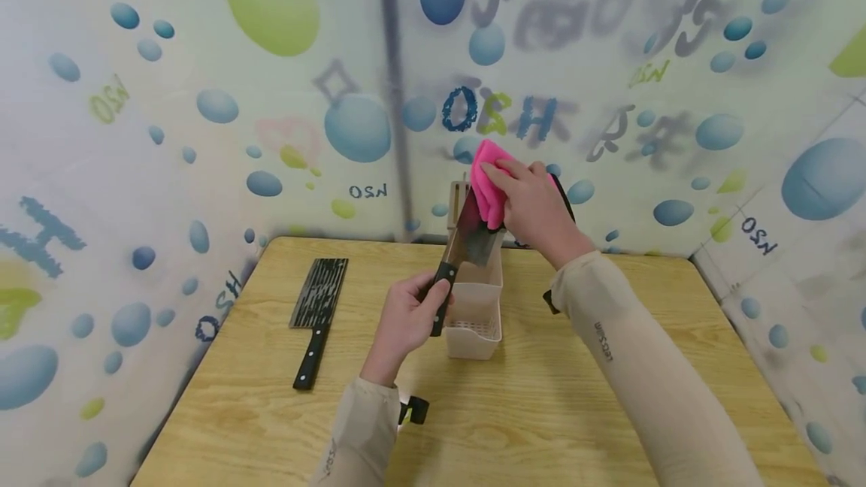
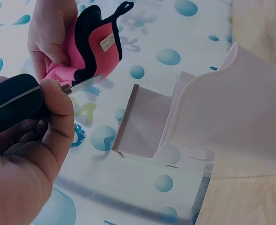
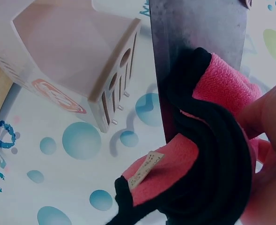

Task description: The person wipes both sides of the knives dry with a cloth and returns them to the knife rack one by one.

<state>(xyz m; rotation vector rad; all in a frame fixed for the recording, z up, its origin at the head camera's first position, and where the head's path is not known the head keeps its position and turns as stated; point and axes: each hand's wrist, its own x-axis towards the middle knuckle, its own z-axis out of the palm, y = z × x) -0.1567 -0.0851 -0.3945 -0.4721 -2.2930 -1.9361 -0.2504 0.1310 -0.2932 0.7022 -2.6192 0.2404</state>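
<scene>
My left hand (image 1: 406,325) grips the black riveted handle of a cleaver (image 1: 444,284), its broad blade tilted up and away over the table. Against the upper blade, my right hand (image 1: 541,209) holds a folded pink cloth (image 1: 489,186) with black edging. In the right wrist view the cloth (image 3: 224,79) lies across the metal blade (image 3: 184,33), and a small white label shows on it. The left wrist view shows the handle end (image 2: 16,101) inside my curled fingers. Just behind and below the cleaver stands a beige knife holder (image 1: 473,344).
A second cleaver (image 1: 318,307), its blade streaked dark, lies flat at the left of the wooden table (image 1: 568,412). The holder has stepped compartments and a slotted back part. Close behind the table is a wall covering (image 1: 325,194) printed with blue and green bubbles.
</scene>
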